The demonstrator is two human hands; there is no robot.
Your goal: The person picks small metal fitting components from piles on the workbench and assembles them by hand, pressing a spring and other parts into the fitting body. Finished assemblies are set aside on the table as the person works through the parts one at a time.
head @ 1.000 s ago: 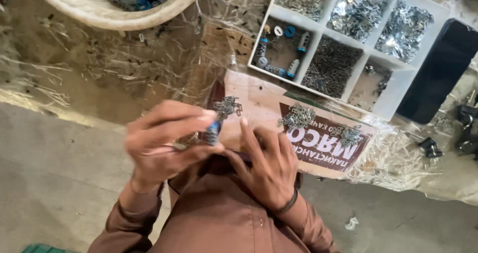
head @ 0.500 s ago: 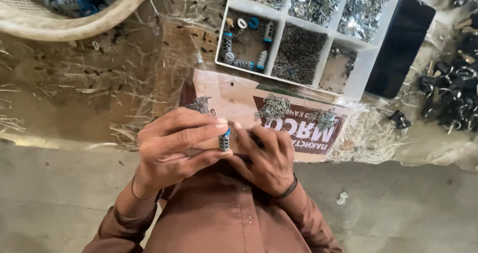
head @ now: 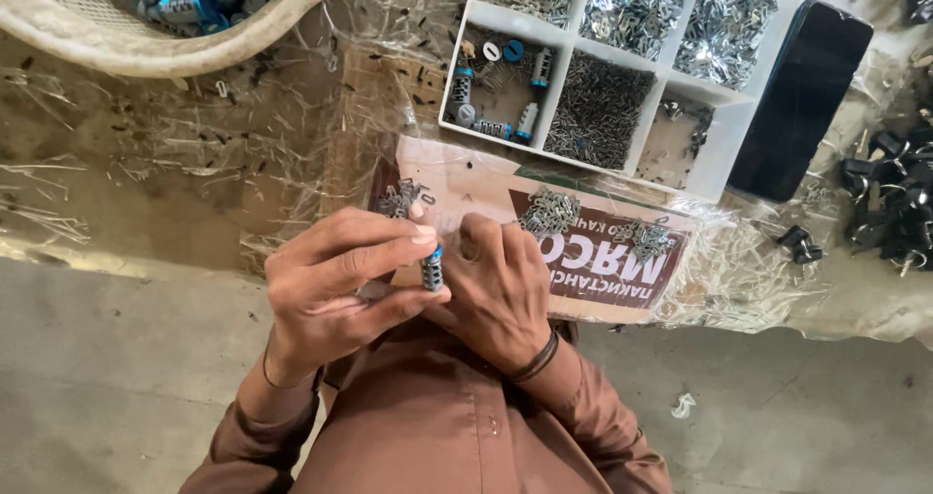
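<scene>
1. Your left hand [head: 335, 285] pinches a small cylinder part [head: 432, 269] between thumb and forefinger, holding it upright just above your lap.
2. The part is short and grey, ribbed along its body, with a bright blue cap at the top end. Its lower end is hidden between your fingers.
3. Your right hand [head: 501, 290] is curled, its fingertips pressed against the right side of the same part; what they pinch, if anything else, you cannot tell from here.
4. Both hands sit over a flat cardboard sheet [head: 466, 178], red and white with print, lying under clear plastic film.
5. Three small heaps of metal clips rest on that sheet; the nearest clip heap [head: 400, 199] lies just above your left forefinger.
6. Beyond the sheet stands a white compartment tray [head: 724, 154]. One compartment holds more grey-and-blue parts; others hold tiny metal pieces.
7. A black phone [head: 802, 96] lies beside the tray's right edge.
8. A cream basket [head: 146, 52] of similar parts sits at the far left.
</scene>
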